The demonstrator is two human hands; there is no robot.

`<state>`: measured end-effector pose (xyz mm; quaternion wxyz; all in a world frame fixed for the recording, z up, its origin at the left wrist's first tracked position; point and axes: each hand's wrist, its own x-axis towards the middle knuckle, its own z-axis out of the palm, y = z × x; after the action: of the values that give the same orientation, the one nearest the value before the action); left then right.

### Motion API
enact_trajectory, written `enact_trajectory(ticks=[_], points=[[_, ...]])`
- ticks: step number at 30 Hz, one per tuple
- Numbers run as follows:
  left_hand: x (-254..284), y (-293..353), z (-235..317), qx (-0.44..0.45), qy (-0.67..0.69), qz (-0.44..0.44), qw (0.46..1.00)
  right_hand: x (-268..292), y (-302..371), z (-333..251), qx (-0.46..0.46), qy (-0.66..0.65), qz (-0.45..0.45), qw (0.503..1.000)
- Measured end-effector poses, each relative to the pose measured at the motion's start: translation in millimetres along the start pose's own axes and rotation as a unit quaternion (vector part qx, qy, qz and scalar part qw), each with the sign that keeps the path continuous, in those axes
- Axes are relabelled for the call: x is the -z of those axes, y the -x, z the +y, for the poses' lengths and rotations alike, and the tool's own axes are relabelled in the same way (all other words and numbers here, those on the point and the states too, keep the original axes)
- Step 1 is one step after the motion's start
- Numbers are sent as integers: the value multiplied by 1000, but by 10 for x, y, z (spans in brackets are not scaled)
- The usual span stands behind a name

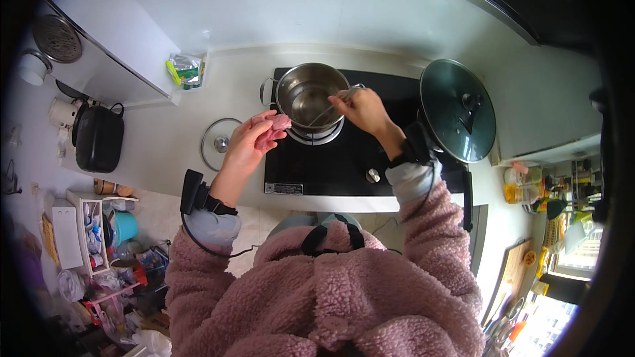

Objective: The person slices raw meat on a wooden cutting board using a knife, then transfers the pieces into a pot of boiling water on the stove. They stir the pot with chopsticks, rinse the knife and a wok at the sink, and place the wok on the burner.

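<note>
A steel pot (pixel 286 96) with side handles stands on a burner of the black cooktop (pixel 317 168), with what looks like clear liquid inside. Pieces of pink raw meat (pixel 280 123) are pinched in the fingers of my left hand (pixel 243 144), just outside the pot's near left rim. My right hand (pixel 362 111) is closed around a slim metal utensil (pixel 323 116) that slants down into the pot from the right rim. The utensil's lower end cannot be made out. To the left of the cooktop lies a small glass lid (pixel 215 147) with a steel knob.
A large dark glass lid (pixel 456 116) covers the cooktop's right side. The control knob (pixel 373 175) sits near the front edge. At the back left is a small tray of packets (pixel 187 71). A black appliance (pixel 99 137) stands far left on the white counter (pixel 159 152).
</note>
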<state>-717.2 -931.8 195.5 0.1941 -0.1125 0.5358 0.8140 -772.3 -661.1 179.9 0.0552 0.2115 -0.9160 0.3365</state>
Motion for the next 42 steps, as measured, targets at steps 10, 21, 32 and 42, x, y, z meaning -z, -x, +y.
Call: enact_trajectory(ticks=[10, 21, 32, 42], points=[[-210, -777, 208, -14, -280, -67, 958, 101, -61, 148, 37, 24, 218, 975], [-466, -1649, 81, -61, -605, -89, 789, 653, 468, -9, -55, -14, 231, 971], [-347, -1198, 449, -141, -507, 14, 851, 551, 322, -19, -10, -20, 172, 985], [161, -369, 357, -157, -365, 14, 917, -151, -180, 159, 116, -75, -13, 990]])
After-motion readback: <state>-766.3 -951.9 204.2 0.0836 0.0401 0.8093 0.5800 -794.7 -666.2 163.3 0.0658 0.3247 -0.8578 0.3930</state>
